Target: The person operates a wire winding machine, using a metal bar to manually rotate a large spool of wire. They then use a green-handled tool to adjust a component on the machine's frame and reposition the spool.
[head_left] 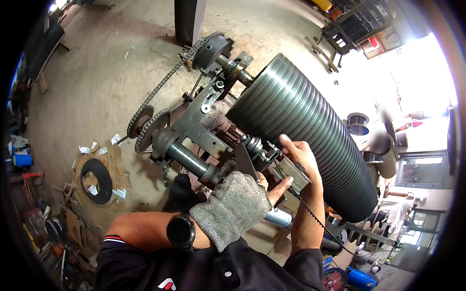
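My left hand (230, 208), in a grey fingerless knit glove, grips a flat pale block (291, 177) with bare fingertips at its lower edge. My right hand (303, 157), bare, is closed around the block's far side, its upper fingertip near a small metal mechanism (262, 150). A thin toothed strip (318, 220) trails down from beneath the block. Behind my hands is a machine frame (196, 119) with a splined part (230, 133), a steel shaft (187, 160) and chain-driven sprockets (153, 131). Beside them lies a large dark perforated, ribbed cylinder (310, 126).
A dark post (187, 19) stands beyond the machine on the concrete floor (97, 68). A black ring (97, 184) lies on cardboard at left, near clutter (53, 228). Spools (357, 126), racks and blue drums (361, 279) are at right.
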